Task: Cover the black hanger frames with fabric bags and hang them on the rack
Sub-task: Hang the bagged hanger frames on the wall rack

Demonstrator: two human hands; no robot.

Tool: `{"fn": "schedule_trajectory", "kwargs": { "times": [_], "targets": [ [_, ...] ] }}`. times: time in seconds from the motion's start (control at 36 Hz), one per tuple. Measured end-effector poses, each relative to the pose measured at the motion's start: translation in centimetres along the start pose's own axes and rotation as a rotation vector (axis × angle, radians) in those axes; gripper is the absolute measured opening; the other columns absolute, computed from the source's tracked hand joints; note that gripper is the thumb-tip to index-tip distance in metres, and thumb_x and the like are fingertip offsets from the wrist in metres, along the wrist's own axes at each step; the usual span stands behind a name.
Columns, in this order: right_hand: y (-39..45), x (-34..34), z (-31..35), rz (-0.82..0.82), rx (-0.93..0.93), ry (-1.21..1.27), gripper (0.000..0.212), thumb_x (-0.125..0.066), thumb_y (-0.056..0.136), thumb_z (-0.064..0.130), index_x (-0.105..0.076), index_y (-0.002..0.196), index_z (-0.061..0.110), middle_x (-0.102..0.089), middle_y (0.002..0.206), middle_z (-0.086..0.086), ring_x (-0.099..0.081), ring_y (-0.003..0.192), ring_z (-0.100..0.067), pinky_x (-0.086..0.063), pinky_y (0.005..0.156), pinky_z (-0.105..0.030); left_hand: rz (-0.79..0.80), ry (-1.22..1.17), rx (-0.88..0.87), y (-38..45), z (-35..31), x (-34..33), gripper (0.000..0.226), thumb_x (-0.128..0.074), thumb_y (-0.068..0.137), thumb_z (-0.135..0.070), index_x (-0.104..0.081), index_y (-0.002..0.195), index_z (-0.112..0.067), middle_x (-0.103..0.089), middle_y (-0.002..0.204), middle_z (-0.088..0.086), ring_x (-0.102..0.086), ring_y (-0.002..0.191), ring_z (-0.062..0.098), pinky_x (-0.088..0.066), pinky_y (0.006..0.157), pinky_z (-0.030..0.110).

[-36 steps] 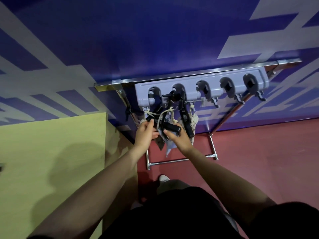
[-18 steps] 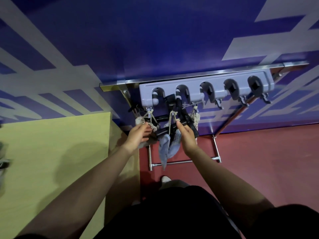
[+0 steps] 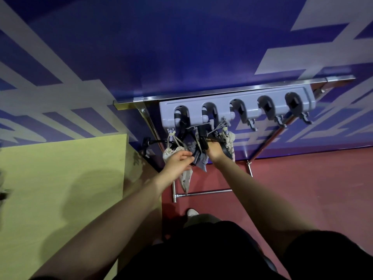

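A grey rack [image 3: 252, 113] with several dark slots is fixed to a metal rail on the blue wall. Black hanger frames [image 3: 202, 136] hang from its two left slots, with drawstring fabric bags below. A pale patterned bag [image 3: 185, 179] hangs at the left, a blue-grey bag [image 3: 201, 163] in the middle, another pale bag [image 3: 229, 141] at the right. My left hand [image 3: 177, 161] pinches the lower end of a black frame beside the blue-grey bag. My right hand [image 3: 215, 151] grips a black frame bar just under the rack.
A yellow-green table [image 3: 60, 188] stands at the left, its corner close to the rack. The rack's metal stand [image 3: 201, 193] has legs on the red floor [image 3: 302, 188]. The three right slots of the rack hold nothing. A black clamp [image 3: 146, 144] sticks out left of the bags.
Both hands have stayed at the hanging frames. The left hand has shifted right onto the black frame end; the right hand has moved up and right onto the frame bar.
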State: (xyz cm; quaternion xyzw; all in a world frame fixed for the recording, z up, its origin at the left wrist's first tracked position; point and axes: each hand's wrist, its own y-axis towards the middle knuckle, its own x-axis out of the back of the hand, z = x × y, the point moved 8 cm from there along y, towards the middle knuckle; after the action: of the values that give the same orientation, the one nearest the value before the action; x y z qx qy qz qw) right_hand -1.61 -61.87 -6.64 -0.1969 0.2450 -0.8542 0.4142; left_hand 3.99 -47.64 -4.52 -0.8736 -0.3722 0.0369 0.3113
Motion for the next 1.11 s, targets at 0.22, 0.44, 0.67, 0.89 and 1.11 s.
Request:
{"fn": "schedule_trajectory", "kwargs": {
  "times": [0.22,0.44,0.67,0.89,1.11],
  "targets": [
    [-2.6,0.3,-0.3,-0.064,0.140,-0.210,0.027,-0.037,0.104,0.016,-0.058,0.097,0.000,-0.060,0.113,-0.025,-0.051,0.100,-0.024,-0.035,0.088,-0.033,-0.155,0.208,-0.107,-0.5,-0.2,1.4,0.019,-0.064,0.091,-0.012,-0.065,0.108,-0.003,-0.065,0.092,0.005,-0.062,0.079,0.014,-0.057,0.079,0.028],
    [-2.9,0.2,-1.5,-0.106,0.133,-0.188,0.035,-0.053,0.098,0.027,-0.059,0.122,0.003,-0.065,0.120,-0.014,-0.057,0.115,-0.028,-0.042,0.103,-0.039,-0.680,0.456,-0.454,-4.6,-3.5,6.6,0.021,-0.062,0.088,-0.023,-0.060,0.105,-0.012,-0.051,0.109,0.007,-0.049,0.107,0.027,-0.046,0.088,0.043],
    [-2.0,0.5,-1.6,-0.173,0.093,-0.143,0.030,-0.059,0.094,0.032,-0.066,0.103,0.004,-0.069,0.101,-0.012,-0.064,0.103,-0.031,-0.050,0.092,-0.041,-0.233,0.276,-0.078,0.6,0.2,6.2,0.028,-0.064,0.091,-0.033,-0.056,0.109,-0.013,-0.066,0.111,0.012,-0.066,0.098,0.031,-0.053,0.085,0.036],
    [-2.4,0.4,-2.3,-0.207,0.051,-0.121,0.018,-0.056,0.095,0.029,-0.060,0.089,0.012,-0.067,0.088,-0.015,-0.067,0.087,-0.034,-0.054,0.085,-0.048,-0.209,-0.114,0.101,0.2,2.3,3.3,0.039,-0.070,0.085,-0.039,-0.050,0.083,-0.007,-0.051,0.080,0.006,-0.068,0.093,0.034,-0.060,0.066,0.034],
    [-3.8,-0.7,-3.3,-0.257,0.030,-0.088,0.030,-0.048,0.094,0.021,-0.062,0.117,0.009,-0.065,0.115,-0.015,-0.060,0.112,-0.037,-0.046,0.100,-0.052,-0.093,-0.190,0.073,-2.2,1.7,2.7,0.019,-0.052,0.098,-0.025,-0.060,0.105,-0.009,-0.063,0.097,0.011,-0.063,0.089,0.023,-0.056,0.083,0.037]
  ]
}}
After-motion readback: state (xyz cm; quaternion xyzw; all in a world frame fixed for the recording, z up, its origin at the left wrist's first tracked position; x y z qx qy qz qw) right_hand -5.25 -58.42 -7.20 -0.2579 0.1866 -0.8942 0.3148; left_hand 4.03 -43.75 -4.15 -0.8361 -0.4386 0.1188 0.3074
